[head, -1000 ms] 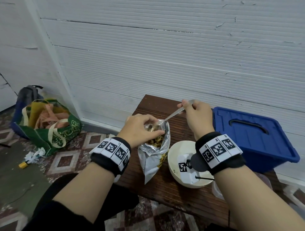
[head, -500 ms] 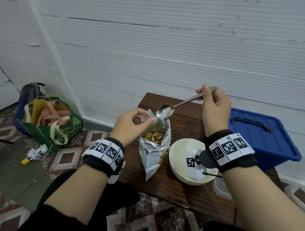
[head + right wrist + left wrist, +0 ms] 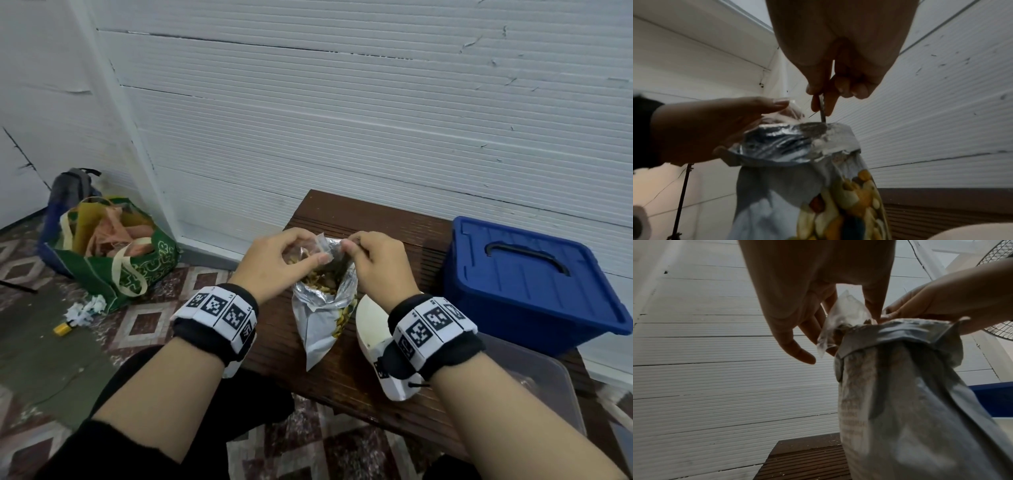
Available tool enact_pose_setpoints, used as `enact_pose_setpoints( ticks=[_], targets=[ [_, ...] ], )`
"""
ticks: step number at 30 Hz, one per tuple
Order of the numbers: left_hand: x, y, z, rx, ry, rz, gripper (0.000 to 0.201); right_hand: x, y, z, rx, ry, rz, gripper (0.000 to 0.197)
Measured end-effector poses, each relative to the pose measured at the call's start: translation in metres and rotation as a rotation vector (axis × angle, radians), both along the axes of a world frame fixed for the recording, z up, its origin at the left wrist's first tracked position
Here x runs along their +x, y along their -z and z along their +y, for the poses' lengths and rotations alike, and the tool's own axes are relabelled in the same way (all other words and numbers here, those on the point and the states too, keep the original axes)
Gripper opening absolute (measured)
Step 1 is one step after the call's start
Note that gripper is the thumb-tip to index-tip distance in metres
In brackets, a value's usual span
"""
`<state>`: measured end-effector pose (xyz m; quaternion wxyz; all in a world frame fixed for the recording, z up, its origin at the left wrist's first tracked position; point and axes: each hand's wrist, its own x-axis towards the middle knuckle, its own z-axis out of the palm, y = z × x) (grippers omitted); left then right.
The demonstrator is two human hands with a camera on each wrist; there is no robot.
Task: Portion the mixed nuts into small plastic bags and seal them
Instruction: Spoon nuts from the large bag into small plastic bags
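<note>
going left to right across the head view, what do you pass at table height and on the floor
green tote bag → left hand → foil nut bag → right hand → blue lidded bin

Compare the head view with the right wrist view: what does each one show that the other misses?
Only the head view shows the blue bin, the white bowl, the green tote on the floor and the loose nuts inside the foil pouch's mouth. Only the right wrist view shows the spoon handle pinched by the right hand, running down into the pouch, plus a paper roll. Both show the foil pouch, the left hand holding the small clear bag at its mouth, and the wooden table.
</note>
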<state>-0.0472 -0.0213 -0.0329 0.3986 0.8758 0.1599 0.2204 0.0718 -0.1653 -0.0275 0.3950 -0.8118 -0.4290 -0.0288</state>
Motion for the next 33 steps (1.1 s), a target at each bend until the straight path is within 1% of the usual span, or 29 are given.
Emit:
enact_pose_setpoints(
  ticks=[5,9,12,18,21,25,29,33],
  targets=[
    [-0.001,0.005,0.001,-0.007,-0.009,0.022,0.028,0.004,0.004,-0.001,0.073,0.176,0.271,0.028],
    [-0.002,0.002,-0.003,-0.028,-0.005,0.012,0.034,0.008,0.000,-0.005,0.137,0.305,0.363,0.031],
    [-0.002,-0.001,-0.005,-0.053,-0.017,-0.024,0.023,0.016,-0.005,-0.007,0.144,0.368,0.409,0.031],
    [-0.006,-0.011,-0.004,-0.064,-0.045,-0.051,0.018,0.028,-0.020,-0.014,0.217,0.454,0.432,0.030],
    [-0.006,-0.012,0.001,-0.065,-0.039,0.022,0.024,0.035,-0.032,-0.019,0.247,0.473,0.416,0.031],
    [-0.002,-0.011,0.005,0.008,-0.032,0.139,0.032,0.043,-0.044,-0.024,0.271,0.490,0.389,0.032],
    [0.004,-0.015,0.002,0.104,-0.005,0.215,0.037,0.042,-0.047,-0.022,0.268,0.458,0.392,0.033],
    [0.010,-0.014,0.000,0.137,0.012,0.255,0.043,0.037,-0.042,-0.016,0.261,0.425,0.418,0.032]
  ],
)
